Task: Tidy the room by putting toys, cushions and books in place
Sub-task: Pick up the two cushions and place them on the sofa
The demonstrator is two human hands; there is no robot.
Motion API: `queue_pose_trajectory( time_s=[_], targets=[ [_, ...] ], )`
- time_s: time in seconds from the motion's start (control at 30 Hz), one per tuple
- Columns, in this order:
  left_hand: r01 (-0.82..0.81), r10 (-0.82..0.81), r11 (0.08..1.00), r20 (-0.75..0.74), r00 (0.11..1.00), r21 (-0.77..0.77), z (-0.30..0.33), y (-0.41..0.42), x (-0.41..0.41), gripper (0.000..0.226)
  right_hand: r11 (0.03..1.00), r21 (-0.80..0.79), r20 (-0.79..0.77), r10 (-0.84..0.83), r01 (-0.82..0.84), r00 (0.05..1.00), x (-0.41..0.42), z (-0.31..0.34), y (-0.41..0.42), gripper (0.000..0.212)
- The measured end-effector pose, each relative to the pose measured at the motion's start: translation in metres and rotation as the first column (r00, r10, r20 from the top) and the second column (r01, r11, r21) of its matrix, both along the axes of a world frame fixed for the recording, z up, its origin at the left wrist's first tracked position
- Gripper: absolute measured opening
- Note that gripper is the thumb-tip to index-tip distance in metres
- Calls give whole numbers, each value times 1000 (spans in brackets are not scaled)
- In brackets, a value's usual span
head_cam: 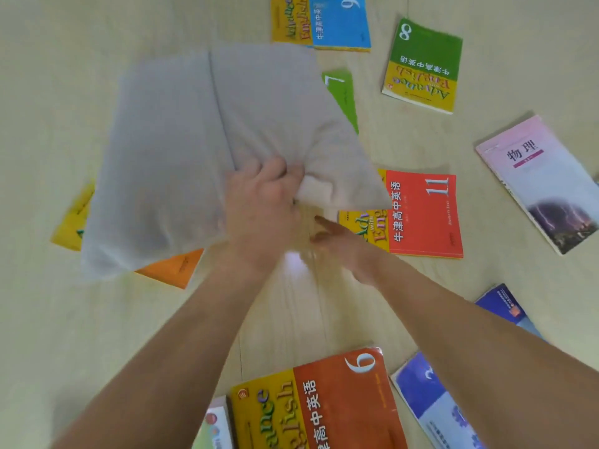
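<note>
A grey cushion (201, 150) is held up above the wooden floor, its near edge bunched. My left hand (262, 205) grips that bunched edge with curled fingers. My right hand (340, 244) is just right of it, blurred, fingers stretched toward the cushion's edge and holding nothing. Books lie scattered on the floor: a red one numbered 11 (421, 215), a green one numbered 8 (424, 63), a blue one numbered 9 (324, 21), an orange one numbered 6 (324, 403) and a pink physics book (541, 179).
The cushion partly covers a green book (343, 95), a yellow book (73, 218) and an orange book (175, 267). Blue-and-white books (431, 403) lie at the lower right, beside my right forearm. Light wooden floor (48, 319) extends to the left.
</note>
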State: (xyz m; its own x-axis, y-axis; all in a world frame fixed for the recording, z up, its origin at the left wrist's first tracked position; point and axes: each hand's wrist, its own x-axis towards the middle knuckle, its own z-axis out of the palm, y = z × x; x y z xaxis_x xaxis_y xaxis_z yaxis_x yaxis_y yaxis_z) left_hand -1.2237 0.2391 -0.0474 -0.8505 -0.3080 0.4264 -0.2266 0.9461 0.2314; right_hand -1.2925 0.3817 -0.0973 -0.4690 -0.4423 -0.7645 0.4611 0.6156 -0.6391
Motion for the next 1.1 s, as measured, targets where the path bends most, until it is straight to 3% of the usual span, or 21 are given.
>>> queue_pose_trajectory(
  time_s=[0.03, 0.1, 0.17, 0.27, 0.37, 0.47, 0.53, 0.6, 0.63, 0.7, 0.8, 0.93, 1.0, 1.1],
  targets=[
    [34, -34, 999, 12, 999, 24, -3, 21, 8, 47, 960, -134, 99, -236, 248, 967, -4, 11, 12, 34],
    [97, -101, 991, 45, 994, 91, -11, 62, 18, 48, 801, -271, 208, -493, 534, 845, -5, 24, 47, 30],
    [115, -129, 986, 107, 986, 124, -20, 94, 20, 50, 699, -344, 307, -548, 627, 778, 5, 30, 77, 36],
    [148, -161, 986, 207, 965, 79, -37, 123, 29, 54, 653, -352, 415, -533, 670, 737, 30, 29, 97, 39],
    [114, -108, 993, 291, 951, -4, -51, 128, 60, 78, 616, -287, 290, -674, 734, 679, 40, 24, 92, 27],
    [-28, 50, 997, 351, 935, -66, -60, 109, 88, 103, 618, -259, -28, -773, 742, 634, 43, 20, 83, 57],
    [-38, 67, 995, 359, 931, -89, -64, 92, 91, 106, 733, -195, -408, -665, 652, 626, 50, 15, 77, 70],
    [-25, 65, 994, 380, 923, -110, -68, 80, 88, 103, 878, 70, -721, -284, 474, 632, 58, 4, 76, 96],
    [-17, 67, 991, 382, 922, -132, -70, 76, 86, 100, 877, 252, -776, -70, 409, 627, 63, 0, 79, 106],
    [26, 41, 985, 374, 926, -172, -71, 67, 81, 87, 821, 433, -814, 178, 373, 553, 64, -4, 87, 110],
    [112, -15, 966, 381, 924, -232, -75, 53, 72, 67, 815, 494, -846, 372, 303, 381, 53, 1, 91, 114],
    [186, -31, 945, 491, 871, -270, -54, 50, 55, 62, 692, 718, -694, 704, 72, 153, 38, 4, 70, 110],
    [174, -56, 969, 531, 846, -175, -27, 50, 46, 62, 659, 752, -652, 739, 23, 167, 30, 7, 61, 103],
    [193, -118, 977, 525, 843, -90, 15, 47, 36, 47, 679, 730, -676, 700, 76, 230, 10, 26, 58, 101]
  ],
)
